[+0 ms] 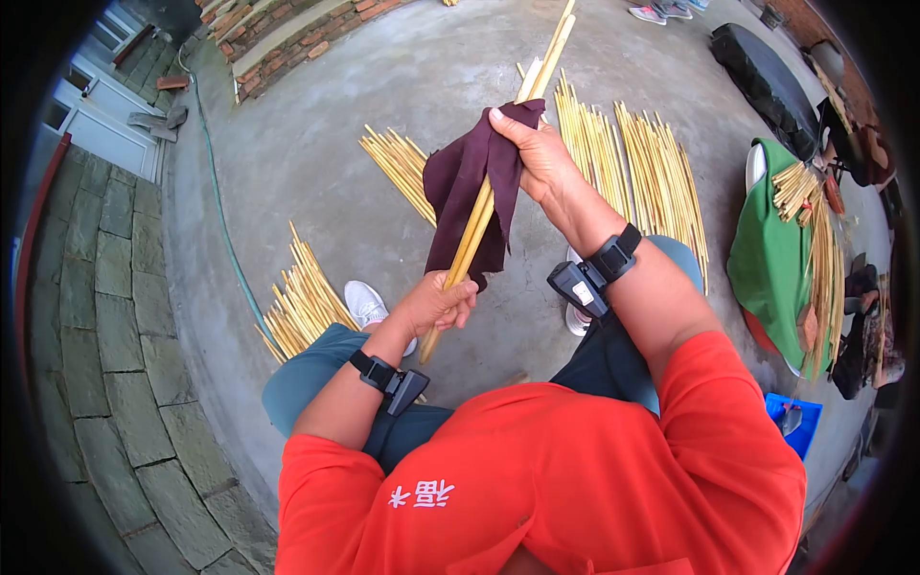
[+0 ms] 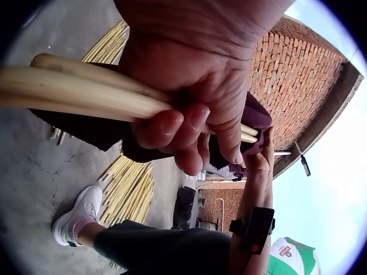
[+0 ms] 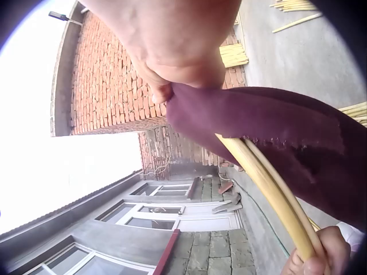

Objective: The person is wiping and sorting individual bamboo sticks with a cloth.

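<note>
Two long pale yellow sticks [image 1: 537,81] run slanted from my lap up and away. My left hand [image 1: 439,303] grips them near their lower end; in the left wrist view its fingers [image 2: 183,129] curl round the sticks [image 2: 74,91]. My right hand [image 1: 537,153] holds a dark maroon cloth [image 1: 462,192] wrapped round the sticks higher up. In the right wrist view the cloth [image 3: 269,132] drapes over the sticks [image 3: 269,189], pinched by the right hand [image 3: 172,51].
Bundles of similar sticks lie on the concrete floor: one [image 1: 305,299] by my left knee, more [image 1: 632,163] ahead. A green-covered basin [image 1: 771,254] with sticks stands at right. A blue tray [image 1: 795,422] sits behind. A hose [image 1: 225,230] runs along the left.
</note>
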The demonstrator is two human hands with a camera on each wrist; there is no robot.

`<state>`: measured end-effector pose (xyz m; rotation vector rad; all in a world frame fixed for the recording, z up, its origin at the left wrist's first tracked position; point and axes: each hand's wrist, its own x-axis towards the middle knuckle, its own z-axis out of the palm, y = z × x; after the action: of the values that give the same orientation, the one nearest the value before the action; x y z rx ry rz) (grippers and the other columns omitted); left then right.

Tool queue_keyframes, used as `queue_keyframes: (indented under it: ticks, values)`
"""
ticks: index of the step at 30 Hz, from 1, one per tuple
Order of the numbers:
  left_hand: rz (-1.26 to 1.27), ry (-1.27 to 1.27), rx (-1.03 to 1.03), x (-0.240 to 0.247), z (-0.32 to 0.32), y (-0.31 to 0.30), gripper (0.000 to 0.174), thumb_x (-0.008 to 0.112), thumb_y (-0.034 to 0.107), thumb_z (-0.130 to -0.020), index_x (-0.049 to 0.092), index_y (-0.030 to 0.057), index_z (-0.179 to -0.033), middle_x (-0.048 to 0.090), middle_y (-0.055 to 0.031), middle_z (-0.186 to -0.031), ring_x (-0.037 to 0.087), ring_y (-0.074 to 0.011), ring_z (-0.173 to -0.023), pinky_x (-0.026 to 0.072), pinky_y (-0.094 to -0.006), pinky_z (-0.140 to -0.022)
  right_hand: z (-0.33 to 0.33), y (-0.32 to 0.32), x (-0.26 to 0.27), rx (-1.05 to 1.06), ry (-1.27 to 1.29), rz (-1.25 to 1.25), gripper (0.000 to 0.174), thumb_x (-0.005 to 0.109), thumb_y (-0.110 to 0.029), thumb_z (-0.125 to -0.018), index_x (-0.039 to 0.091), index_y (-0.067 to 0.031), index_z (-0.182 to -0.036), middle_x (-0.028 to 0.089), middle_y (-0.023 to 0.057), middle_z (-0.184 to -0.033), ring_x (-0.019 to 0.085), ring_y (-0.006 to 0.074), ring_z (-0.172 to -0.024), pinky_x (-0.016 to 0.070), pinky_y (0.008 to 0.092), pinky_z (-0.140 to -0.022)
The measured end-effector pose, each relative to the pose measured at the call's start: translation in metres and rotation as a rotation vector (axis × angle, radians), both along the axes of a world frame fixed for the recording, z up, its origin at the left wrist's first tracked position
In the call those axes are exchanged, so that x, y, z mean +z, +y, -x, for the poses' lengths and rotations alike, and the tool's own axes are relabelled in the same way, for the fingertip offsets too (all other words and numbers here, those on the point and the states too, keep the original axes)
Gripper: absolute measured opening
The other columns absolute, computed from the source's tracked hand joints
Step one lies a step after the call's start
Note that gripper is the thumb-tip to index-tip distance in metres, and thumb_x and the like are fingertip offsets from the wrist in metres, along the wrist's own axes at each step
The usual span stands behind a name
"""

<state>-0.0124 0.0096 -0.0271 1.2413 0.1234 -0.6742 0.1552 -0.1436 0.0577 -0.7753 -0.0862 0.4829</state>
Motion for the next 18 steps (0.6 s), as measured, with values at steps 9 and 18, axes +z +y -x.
queue_keyframes:
  ticks: [9,18]
  values:
    - [-0.697,-0.451,0.280,-0.030,0.000,0.002,0.021,0.064,0.018,-0.076,0.048,0.0056,-0.084,0.052,-0.0027,-0.059,0.044,-0.0079,-0.048,0.0371,-0.0207,-0.045,0.000,0.009,-0.003,-0.221,-0.016,-0.011,0.014,0.063,-0.015,-0.078,0.052,-0.0057,-0.081,0.057,0.0035,-0.074,0.056,0.0146,-0.064,0.0479,0.0290,-0.059]
    - [-0.142,-0.196,0.160,0.019,-0.014,-0.007,0.019,0.059,0.019,-0.080,0.051,0.0027,-0.086,0.053,-0.0056,-0.056,0.038,-0.0055,-0.038,0.0287,-0.0192,-0.037,0.060,0.040,-0.028,0.256,0.025,0.141,0.022,0.067,-0.014,-0.075,0.055,-0.0019,-0.088,0.057,0.0037,-0.078,0.055,0.0116,-0.068,0.0473,0.0251,-0.059]
